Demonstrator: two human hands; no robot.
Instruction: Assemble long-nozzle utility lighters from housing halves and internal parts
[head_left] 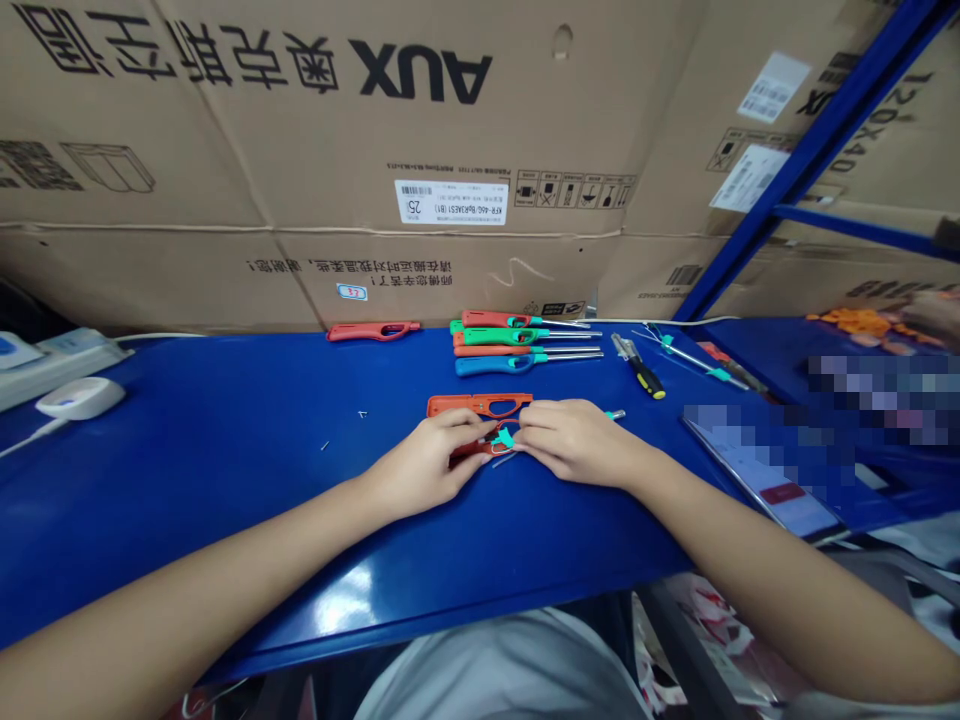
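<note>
Glossy blue tabletop fills the foreground. Nearest, the person's left hand closes finger and thumb around a red-orange plastic handle shell, apparently to steady it; the right hand bends its fingertips together beside a small turquoise plastic part there, but whether they pinch it cannot be told. Just beyond lies an orange plastic half-shell, probably set within reach. Farther back, coloured long-necked lighters lie in a row, perhaps for tidiness, before brown printed cardboard.

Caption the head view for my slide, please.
Left hand holding a red casing, right hand at a teal piece, before a row of coloured lighters.
</note>
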